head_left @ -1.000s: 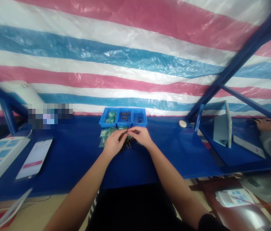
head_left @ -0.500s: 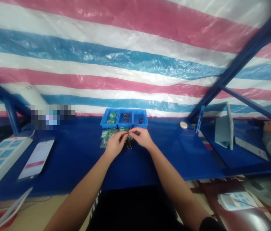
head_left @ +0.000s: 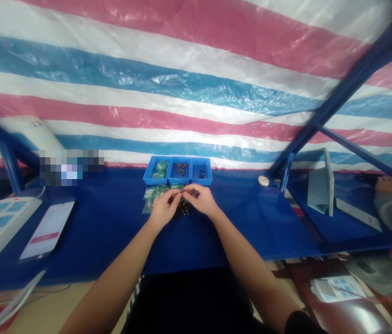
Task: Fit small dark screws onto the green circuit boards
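- The left hand (head_left: 163,209) and right hand (head_left: 202,200) meet over the blue surface (head_left: 112,232), just in front of the tray (head_left: 177,181).
- The fingers of both hands are pinched on one small part (head_left: 181,194), held between them just above the surface. It is too small to tell whether it is a board, a dark piece, or the two joined.
- Loose green boards (head_left: 152,197) lie on the surface just left of the left hand. A heap of dark pieces (head_left: 184,207) lies beneath the hands.
- In the tray, more boards sit at the left, dark pieces in the middle, and only a few at the right.
- Judging by that, the work looks midway. Stock is left on the surface and in the tray, and finished items cannot be told from unfinished ones.
- A phone (head_left: 48,229) lies well off to the left, and a co-worker's hand (head_left: 385,184) rests far right.
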`<move>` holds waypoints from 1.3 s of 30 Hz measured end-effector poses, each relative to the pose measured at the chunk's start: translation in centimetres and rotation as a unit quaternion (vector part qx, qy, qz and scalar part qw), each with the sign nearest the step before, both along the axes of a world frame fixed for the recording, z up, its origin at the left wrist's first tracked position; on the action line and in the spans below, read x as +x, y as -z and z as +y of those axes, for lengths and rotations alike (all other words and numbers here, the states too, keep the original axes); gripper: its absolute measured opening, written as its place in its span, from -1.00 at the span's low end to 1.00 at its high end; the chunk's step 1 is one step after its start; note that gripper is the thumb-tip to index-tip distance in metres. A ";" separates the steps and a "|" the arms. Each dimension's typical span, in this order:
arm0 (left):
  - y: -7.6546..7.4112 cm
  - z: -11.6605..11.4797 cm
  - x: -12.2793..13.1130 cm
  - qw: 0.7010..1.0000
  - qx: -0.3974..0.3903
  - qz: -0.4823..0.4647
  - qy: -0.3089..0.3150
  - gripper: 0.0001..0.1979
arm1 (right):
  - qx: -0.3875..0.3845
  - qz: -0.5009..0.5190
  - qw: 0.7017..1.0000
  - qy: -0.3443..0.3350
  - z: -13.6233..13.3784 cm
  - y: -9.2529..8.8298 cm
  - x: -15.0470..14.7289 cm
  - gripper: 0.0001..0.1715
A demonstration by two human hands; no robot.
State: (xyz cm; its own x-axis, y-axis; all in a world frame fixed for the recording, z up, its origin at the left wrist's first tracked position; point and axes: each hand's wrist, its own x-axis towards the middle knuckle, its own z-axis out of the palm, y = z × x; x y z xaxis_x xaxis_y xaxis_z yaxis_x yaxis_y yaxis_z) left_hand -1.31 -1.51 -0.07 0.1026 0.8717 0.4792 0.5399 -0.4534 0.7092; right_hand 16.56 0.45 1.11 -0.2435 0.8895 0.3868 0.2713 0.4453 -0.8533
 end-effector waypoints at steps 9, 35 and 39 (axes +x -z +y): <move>-0.2 -0.1 0.0 0.999 -0.037 0.009 0.009 -0.74 | 0.015 -0.003 1.000 -0.027 -0.5 -0.8 0.1 -0.73; -0.6 -0.2 0.0 0.997 -0.036 0.070 -0.026 -0.72 | -0.145 0.255 0.947 0.130 3.4 1.0 2.5 -0.59; -0.5 -0.2 0.0 0.997 -0.033 0.070 -0.019 -0.72 | -0.139 0.254 0.946 0.148 3.6 1.1 2.7 -0.51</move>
